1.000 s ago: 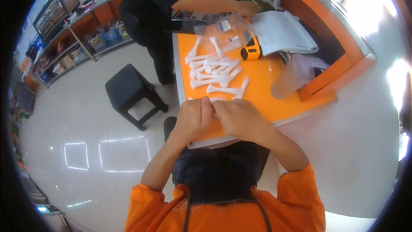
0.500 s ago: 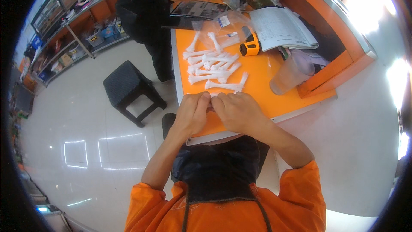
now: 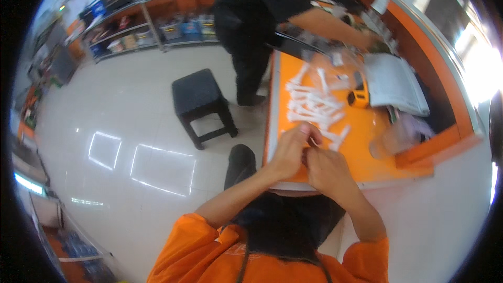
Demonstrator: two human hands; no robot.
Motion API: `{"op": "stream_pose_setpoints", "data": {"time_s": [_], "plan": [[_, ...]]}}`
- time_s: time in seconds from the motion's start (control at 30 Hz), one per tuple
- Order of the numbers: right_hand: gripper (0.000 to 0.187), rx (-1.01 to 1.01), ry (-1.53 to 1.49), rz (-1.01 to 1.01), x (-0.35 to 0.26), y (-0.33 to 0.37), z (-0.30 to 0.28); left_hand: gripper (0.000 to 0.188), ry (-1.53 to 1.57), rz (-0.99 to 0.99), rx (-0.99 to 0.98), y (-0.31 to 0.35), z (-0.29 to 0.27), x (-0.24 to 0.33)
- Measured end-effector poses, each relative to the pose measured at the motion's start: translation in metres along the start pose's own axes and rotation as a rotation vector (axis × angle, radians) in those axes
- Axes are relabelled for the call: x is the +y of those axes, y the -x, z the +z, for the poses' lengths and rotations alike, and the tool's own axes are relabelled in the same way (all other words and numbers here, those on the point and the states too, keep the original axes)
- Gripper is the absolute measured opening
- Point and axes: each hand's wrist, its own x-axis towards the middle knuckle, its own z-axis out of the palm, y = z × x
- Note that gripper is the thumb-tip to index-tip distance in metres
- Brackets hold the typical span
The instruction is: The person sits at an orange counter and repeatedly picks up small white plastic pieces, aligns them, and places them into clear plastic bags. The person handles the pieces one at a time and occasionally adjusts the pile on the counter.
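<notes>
My left hand (image 3: 290, 151) and my right hand (image 3: 329, 172) meet over the near edge of the orange tabletop (image 3: 361, 152). Both have curled fingers, and the fingertips come together between them. Whatever they pinch is hidden by the fingers and blurred. Just beyond the hands lies a loose pile of white bundles (image 3: 314, 106), each narrow in the middle and flared at the ends. One separate white bundle (image 3: 339, 139) rests close to my right hand.
Past the pile are a clear plastic bag (image 3: 335, 65), a yellow-and-black tape measure (image 3: 359, 97) and an open booklet (image 3: 394, 81). A translucent cup (image 3: 390, 139) stands at the right. A person in black (image 3: 243, 21) reaches over the far end. A black stool (image 3: 196, 91) is at left.
The view has swung left, so the table appears farther right. My hands have turned from side-by-side fists, with my left thumb now raised and my right hand lower.
</notes>
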Motion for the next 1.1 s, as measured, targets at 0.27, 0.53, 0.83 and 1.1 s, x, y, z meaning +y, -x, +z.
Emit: {"op": "stream_pose_setpoints", "data": {"time_s": [0.27,0.53,0.83,1.1], "plan": [[0.012,0.051,-0.003,-0.005,0.007,0.002,0.005,0.042,-0.041,-0.012,-0.143,0.001,-0.005,0.020],[0.008,0.109,0.068,-0.098,0.020,0.005,-0.004,0.020,-1.019,0.528,-0.041,0.005,-0.018,-0.002],[0.012,0.088,0.050,-0.112,0.020,0.005,-0.010,0.042,-0.661,0.244,-0.022,0.005,-0.003,0.005],[0.013,0.135,0.108,-0.153,0.024,0.007,0.003,0.041,-0.781,0.165,0.021,0.008,0.005,0.007]]}}
